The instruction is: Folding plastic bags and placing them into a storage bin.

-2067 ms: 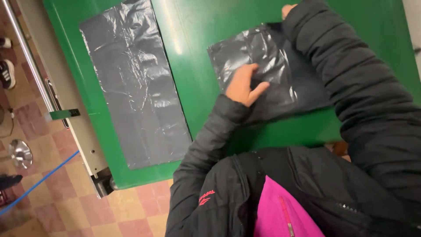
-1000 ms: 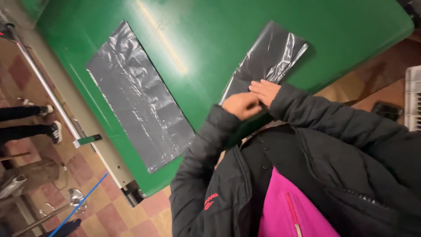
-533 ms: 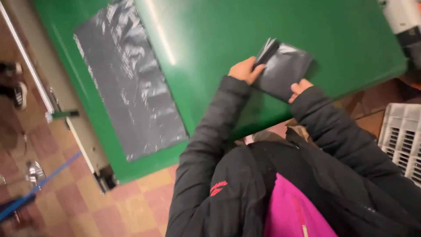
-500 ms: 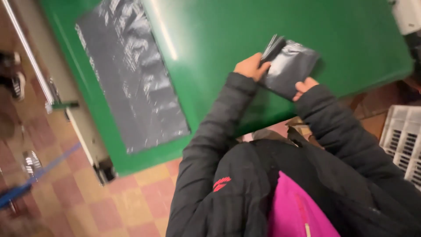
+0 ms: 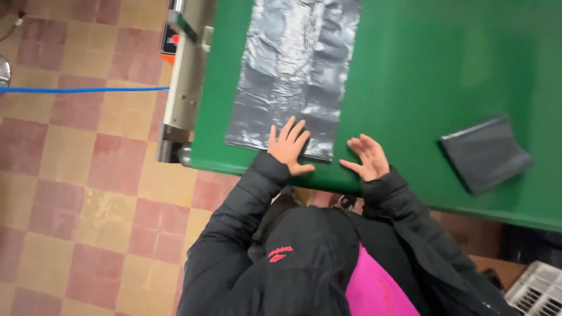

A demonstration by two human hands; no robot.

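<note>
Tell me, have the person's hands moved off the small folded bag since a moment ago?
Yes. Both hands, left hand and right hand, left the folded bag and went along the green table to the flat plastic sheet.

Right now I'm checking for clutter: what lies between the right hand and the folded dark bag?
Head view: only bare green table lies between the right hand and the folded dark bag.

Both hands, left (image 5: 288, 147) and right (image 5: 367, 157), lie flat (fingers spread).

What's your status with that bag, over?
Left hand flat on the unfolded grey bag's near edge. Right hand open on the green table beside it. Nothing blocking.
</note>
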